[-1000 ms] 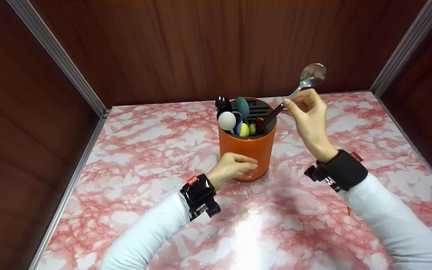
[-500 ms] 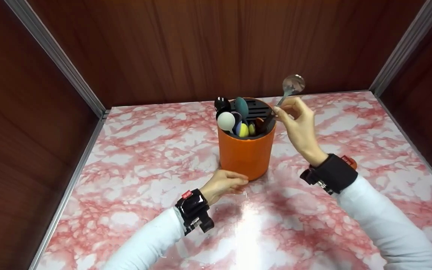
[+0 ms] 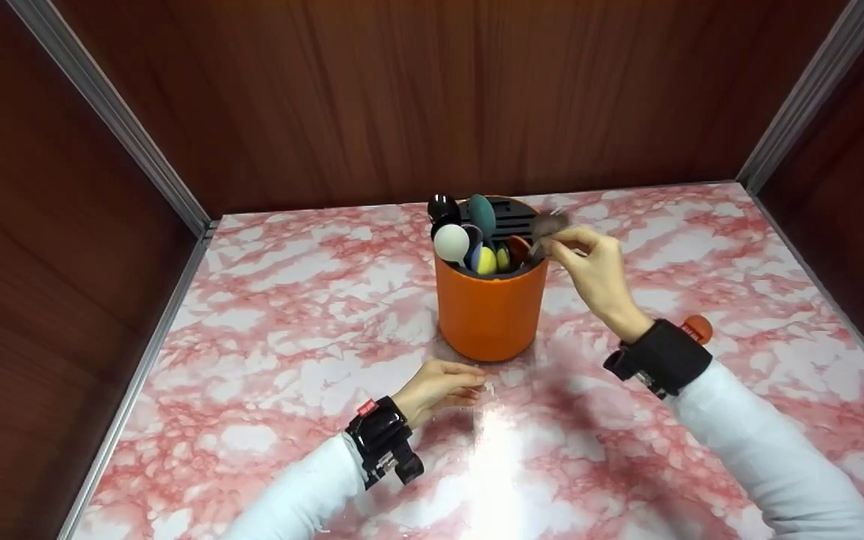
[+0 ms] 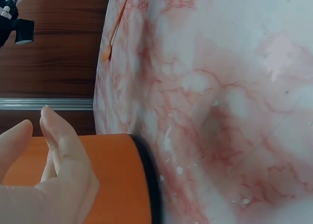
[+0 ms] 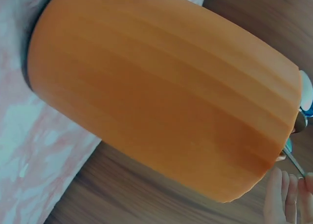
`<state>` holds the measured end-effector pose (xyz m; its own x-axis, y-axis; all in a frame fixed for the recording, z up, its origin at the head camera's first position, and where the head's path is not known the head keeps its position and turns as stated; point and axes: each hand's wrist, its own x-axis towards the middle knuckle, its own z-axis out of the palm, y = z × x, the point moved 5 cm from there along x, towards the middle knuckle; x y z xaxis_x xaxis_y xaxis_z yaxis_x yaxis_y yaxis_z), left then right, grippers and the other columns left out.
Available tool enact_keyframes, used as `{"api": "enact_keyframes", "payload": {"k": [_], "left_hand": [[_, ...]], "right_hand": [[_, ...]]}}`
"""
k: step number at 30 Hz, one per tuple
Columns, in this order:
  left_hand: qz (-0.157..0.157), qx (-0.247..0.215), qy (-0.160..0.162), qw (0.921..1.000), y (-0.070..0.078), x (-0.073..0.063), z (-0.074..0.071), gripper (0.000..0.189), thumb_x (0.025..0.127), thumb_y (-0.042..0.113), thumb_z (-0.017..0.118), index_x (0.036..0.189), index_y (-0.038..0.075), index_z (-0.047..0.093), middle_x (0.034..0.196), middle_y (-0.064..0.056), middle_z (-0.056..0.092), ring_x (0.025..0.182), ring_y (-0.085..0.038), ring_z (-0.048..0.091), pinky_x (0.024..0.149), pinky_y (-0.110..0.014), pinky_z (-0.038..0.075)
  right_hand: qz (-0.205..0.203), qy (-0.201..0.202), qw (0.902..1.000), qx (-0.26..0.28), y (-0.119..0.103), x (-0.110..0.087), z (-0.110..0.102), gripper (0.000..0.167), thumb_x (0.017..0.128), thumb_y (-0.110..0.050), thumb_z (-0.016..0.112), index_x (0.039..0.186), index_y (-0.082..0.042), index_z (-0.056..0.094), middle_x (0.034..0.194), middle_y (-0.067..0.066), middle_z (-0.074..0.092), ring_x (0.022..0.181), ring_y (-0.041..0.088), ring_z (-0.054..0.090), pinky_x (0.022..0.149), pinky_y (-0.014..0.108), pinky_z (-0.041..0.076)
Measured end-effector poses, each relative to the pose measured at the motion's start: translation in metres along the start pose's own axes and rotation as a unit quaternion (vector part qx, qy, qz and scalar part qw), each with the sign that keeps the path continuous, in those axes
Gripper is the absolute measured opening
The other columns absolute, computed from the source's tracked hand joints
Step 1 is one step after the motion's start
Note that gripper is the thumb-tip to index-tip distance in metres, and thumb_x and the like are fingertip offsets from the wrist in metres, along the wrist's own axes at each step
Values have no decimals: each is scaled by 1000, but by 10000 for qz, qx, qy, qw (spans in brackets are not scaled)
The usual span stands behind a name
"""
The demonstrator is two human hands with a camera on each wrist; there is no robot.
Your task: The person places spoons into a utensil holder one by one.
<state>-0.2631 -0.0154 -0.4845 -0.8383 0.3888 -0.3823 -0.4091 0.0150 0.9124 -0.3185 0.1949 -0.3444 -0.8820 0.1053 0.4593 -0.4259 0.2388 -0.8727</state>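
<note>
An orange utensil holder (image 3: 488,319) stands upright on the table, with a black slotted top. At its right rim my right hand (image 3: 595,279) pinches the neck of a metal spoon (image 3: 550,225), whose bowl is blurred and points up. The spoon's dark handle is hidden down inside the holder. In the right wrist view the fingers (image 5: 286,197) show beside the thin metal neck (image 5: 294,163). My left hand (image 3: 439,386) is in front of the holder's base, holding nothing, with its fingers loosely extended.
Several spoons crowd the holder's front and left: white (image 3: 451,242), black (image 3: 443,208), teal (image 3: 482,215), yellow (image 3: 487,261). An orange spoon (image 4: 113,31) lies on the marbled table (image 3: 289,322), partly behind the right wrist in the head view. Wood panels (image 3: 372,97) enclose the table.
My right hand has moved down and left, lowering the metal spoon handle-first into the holder. The left hand has drawn back from the holder's front toward me.
</note>
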Motion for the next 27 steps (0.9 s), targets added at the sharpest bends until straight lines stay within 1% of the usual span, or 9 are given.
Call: {"api": "enact_keyframes", "payload": {"k": [4,6,11,12,18,19,22,27], "left_hand": [[-106,-91,43,9999,-5,-1,-3,32,92,-1,62,120,-16,58,90,-8,69,69,-10,62,80,-30,59],[-116,-131,73,9998,-6,-1,-4,32,92,-1,63,120,-16,58,91,-9,70,69,-10,62,79,-29,59],[-125,-206,133,9996,-12,-3,-7,29,92,-2,61,118,-16,59,92,-10,70,69,-9,62,74,-24,59],[-128,-212,143,9996,-13,-3,-7,29,92,-2,61,118,-16,59,91,-10,70,69,-9,62,74,-24,59],[-78,-248,75,9996,-18,-3,-5,30,91,-3,61,117,-18,58,89,-8,68,69,-10,61,77,-26,59],[-71,-268,46,9996,-18,-3,-4,30,91,-3,61,117,-18,58,89,-8,68,69,-10,61,77,-26,59],[-58,-310,-49,9995,-20,-4,-2,31,92,-3,59,118,-19,56,86,-7,66,68,-9,61,76,-26,58],[-82,-312,-56,9995,-23,-4,0,31,93,-1,58,119,-19,56,88,-9,66,70,-11,61,76,-26,59]], "right_hand": [[262,-52,9992,-286,12,-5,-9,14,89,3,66,98,15,68,90,14,70,75,4,64,72,15,54],[365,-70,9988,-330,19,-8,-15,15,89,3,67,99,15,67,90,13,71,74,5,64,71,15,53],[551,-146,9970,-521,36,-15,-31,17,89,2,67,100,15,67,87,9,70,72,0,62,70,13,54],[604,-177,9966,-537,40,-17,-34,18,90,1,67,101,15,67,88,10,70,72,0,62,70,14,54],[986,-312,9939,-389,63,-23,-56,26,92,-2,66,107,18,62,84,0,69,71,2,63,71,16,56],[1025,-317,9935,-376,67,-23,-60,26,92,-2,66,107,19,62,82,-4,68,71,2,63,70,17,56],[1095,-350,9926,-397,76,-26,-72,25,93,-2,64,108,18,62,81,-8,66,71,2,62,71,17,56],[1224,-440,9903,-489,88,-27,-89,24,94,-3,62,110,15,61,81,-11,66,72,1,63,71,17,56]]}}
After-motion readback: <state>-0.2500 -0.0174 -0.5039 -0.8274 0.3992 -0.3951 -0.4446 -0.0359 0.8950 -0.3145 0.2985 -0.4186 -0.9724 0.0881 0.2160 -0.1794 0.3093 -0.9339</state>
